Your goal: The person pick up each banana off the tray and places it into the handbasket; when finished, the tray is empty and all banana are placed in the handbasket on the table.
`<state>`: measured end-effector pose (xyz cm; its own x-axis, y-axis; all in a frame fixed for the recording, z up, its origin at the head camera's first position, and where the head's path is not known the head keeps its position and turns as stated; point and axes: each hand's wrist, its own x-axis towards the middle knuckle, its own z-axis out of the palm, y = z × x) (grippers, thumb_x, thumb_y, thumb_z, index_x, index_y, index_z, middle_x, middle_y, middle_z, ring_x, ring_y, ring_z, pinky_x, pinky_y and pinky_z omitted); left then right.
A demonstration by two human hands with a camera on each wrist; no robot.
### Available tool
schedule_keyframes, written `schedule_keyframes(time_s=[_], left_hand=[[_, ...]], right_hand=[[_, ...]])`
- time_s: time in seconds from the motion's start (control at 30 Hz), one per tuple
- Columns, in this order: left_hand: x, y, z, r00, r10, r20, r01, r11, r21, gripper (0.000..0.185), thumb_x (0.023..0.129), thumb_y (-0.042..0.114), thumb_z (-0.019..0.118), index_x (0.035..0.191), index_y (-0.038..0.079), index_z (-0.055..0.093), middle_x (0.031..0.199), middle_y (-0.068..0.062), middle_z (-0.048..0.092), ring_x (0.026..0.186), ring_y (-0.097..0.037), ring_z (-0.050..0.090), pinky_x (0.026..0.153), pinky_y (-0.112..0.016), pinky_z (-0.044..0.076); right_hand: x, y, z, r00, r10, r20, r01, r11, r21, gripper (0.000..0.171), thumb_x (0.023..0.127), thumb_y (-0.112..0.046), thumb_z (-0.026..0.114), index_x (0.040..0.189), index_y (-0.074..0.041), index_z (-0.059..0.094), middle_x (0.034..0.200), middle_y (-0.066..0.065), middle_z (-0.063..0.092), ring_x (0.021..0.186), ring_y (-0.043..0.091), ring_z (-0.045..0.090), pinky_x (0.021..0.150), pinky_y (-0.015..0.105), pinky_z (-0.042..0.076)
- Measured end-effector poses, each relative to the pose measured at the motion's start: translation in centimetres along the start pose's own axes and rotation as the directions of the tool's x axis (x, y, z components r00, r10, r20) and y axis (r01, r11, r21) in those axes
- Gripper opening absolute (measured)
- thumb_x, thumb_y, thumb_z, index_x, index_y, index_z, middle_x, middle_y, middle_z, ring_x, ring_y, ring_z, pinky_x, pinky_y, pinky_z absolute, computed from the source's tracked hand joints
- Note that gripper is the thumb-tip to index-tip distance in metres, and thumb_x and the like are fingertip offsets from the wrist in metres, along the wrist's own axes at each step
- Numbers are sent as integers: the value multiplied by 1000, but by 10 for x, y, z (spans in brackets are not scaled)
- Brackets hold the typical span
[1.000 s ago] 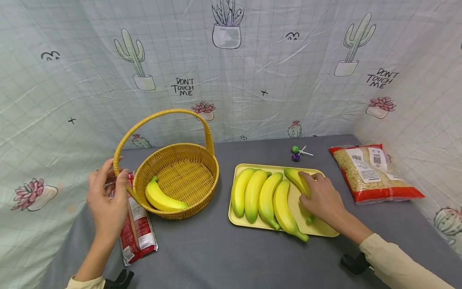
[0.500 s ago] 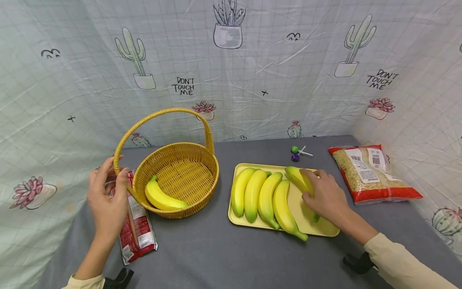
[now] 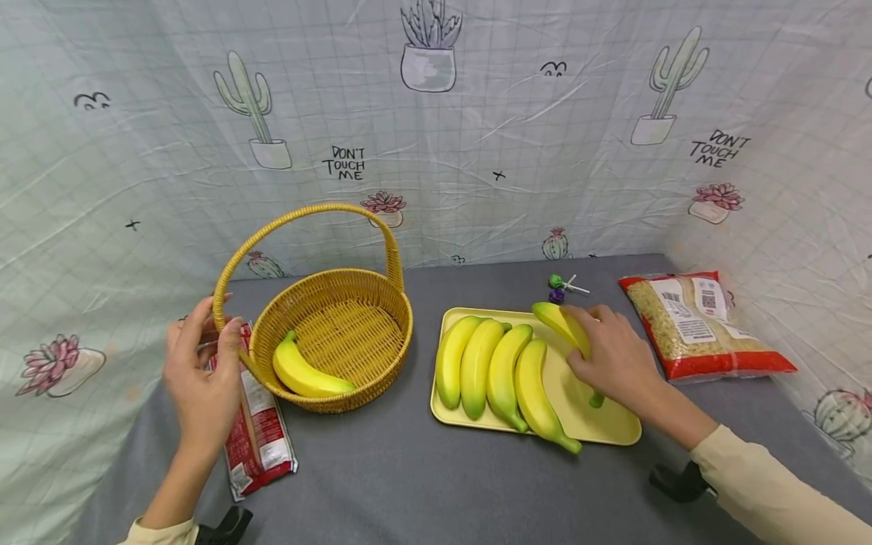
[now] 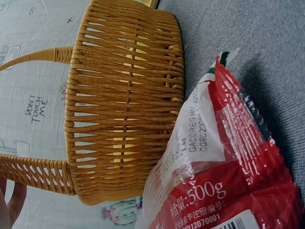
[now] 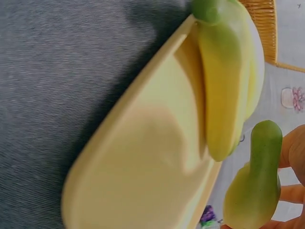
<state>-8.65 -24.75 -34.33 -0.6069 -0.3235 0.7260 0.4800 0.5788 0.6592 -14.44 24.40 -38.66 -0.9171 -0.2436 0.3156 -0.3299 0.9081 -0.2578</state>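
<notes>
My left hand (image 3: pixel 204 386) holds one side of the handle of a round yellow wicker basket (image 3: pixel 357 325), thumb in front and fingers behind. One banana (image 3: pixel 306 371) lies inside the basket. Over the right part of a pale yellow tray (image 3: pixel 616 431), my right hand (image 3: pixel 616 359) grips a banana (image 3: pixel 561 320) between thumb and fingers. The right wrist view has this held banana (image 5: pixel 252 186) raised off the tray, green end toward the camera. Several other bananas (image 3: pixel 484 371) lie side by side on the tray's left part; one stem overhangs the front edge.
A red and white 500g packet (image 3: pixel 262 435) lies left of the basket, partly under my left forearm's side. Two lollipops (image 3: pixel 557 288) lie behind the tray. At the right is a red-edged bag of grain-like food (image 3: pixel 695 325). Printed cloth walls (image 3: pixel 463 189) surround the table.
My right hand has lifted the banana slightly off the tray, and its far end has shifted up and a little left. The left hand keeps its hold on the basket handle.
</notes>
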Motion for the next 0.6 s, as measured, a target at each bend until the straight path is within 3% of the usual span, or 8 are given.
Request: schedule_keyframes(time_s=[0.2,0.6], left_hand=[[0,-2,-3,1000,3,-16,-3,1000,3,35,103,-3,64,138,0,69,105,16,50,94,-11,60,83,-13,50],[2,-2,-3,1000,23,18,-23,1000,3,37,102,-7,64,138,-4,66,106,12,49,91,-10,60,81,-12,50]], right_hand=[[11,-13,-7,1000,-24,13,24,1000,3,65,85,-11,71,149,-11,59,121,24,60,94,41,57,55,47,50],[15,-30,-18,999,-48,26,47,999,27,66,85,-14,70,150,-15,59,127,23,61,99,41,60,55,49,51]])
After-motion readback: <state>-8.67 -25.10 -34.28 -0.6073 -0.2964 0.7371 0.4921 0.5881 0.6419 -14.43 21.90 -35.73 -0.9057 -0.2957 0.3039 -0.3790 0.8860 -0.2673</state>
